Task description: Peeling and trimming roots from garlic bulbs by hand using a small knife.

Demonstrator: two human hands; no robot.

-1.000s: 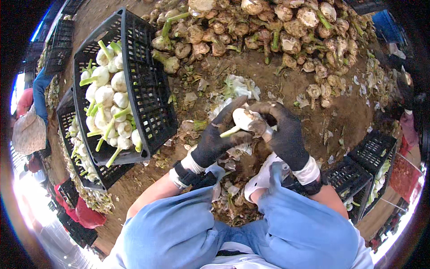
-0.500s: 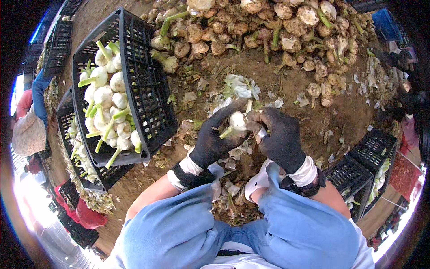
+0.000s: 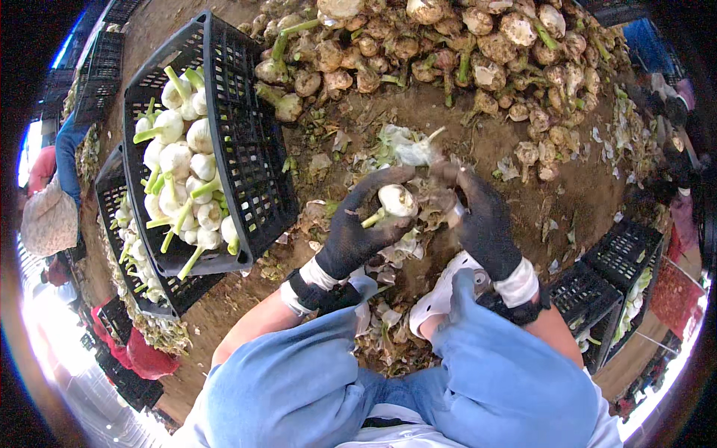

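The bulb [image 3: 397,200] is in the left hand [image 3: 357,230], grasped between thumb and fingers; a slack pinch could let its round side slip onto the dirty ground [image 3: 541,216]. The right hand [image 3: 489,228], just beside, is blurred: I cannot tell whether it grips anything; a hasty swipe could knock the bulb loose.

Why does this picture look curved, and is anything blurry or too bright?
Head view, rim: the fisheye lens bends straight edges; head view, lower left and right: glare washes out detail; head view, centre: the right hand is partly smeared, probably by motion, while the garlic bulb in the left hand looks sharper.
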